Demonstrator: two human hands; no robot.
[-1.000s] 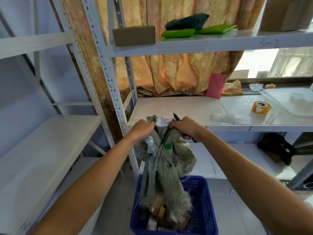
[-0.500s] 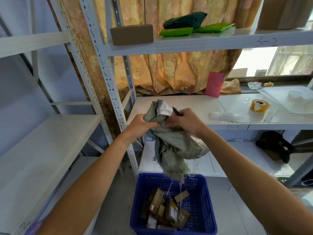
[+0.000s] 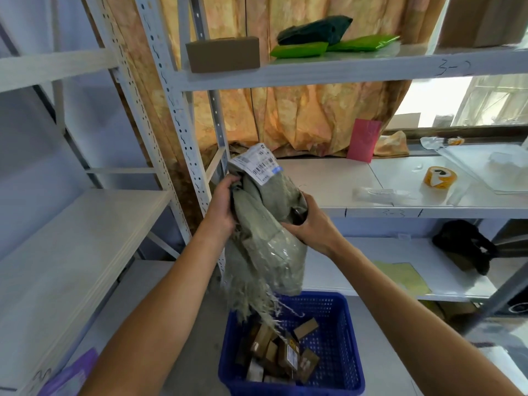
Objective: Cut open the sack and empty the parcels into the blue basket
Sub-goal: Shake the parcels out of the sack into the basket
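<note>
A limp grey-green woven sack (image 3: 265, 238) with a white barcode label at its top hangs above the blue basket (image 3: 340, 370), its frayed cut end dangling down toward it. My left hand (image 3: 224, 204) grips the sack's upper left side. My right hand (image 3: 310, 224) clutches the bunched fabric on the right; a dark object shows between its fingers, too hidden to name. Several small brown cardboard parcels (image 3: 278, 352) lie in the basket on the floor below.
White metal shelving stands ahead and to the left, its perforated upright (image 3: 174, 132) just left of my hands. The middle shelf holds a roll of yellow tape (image 3: 438, 178) and a pink card (image 3: 364, 140). A brown box (image 3: 223, 54) and green bags (image 3: 300, 50) sit above.
The sack was lifted clear of the basket and is now gathered higher and bunched between both hands. The parcels that it covered now lie exposed in the basket.
</note>
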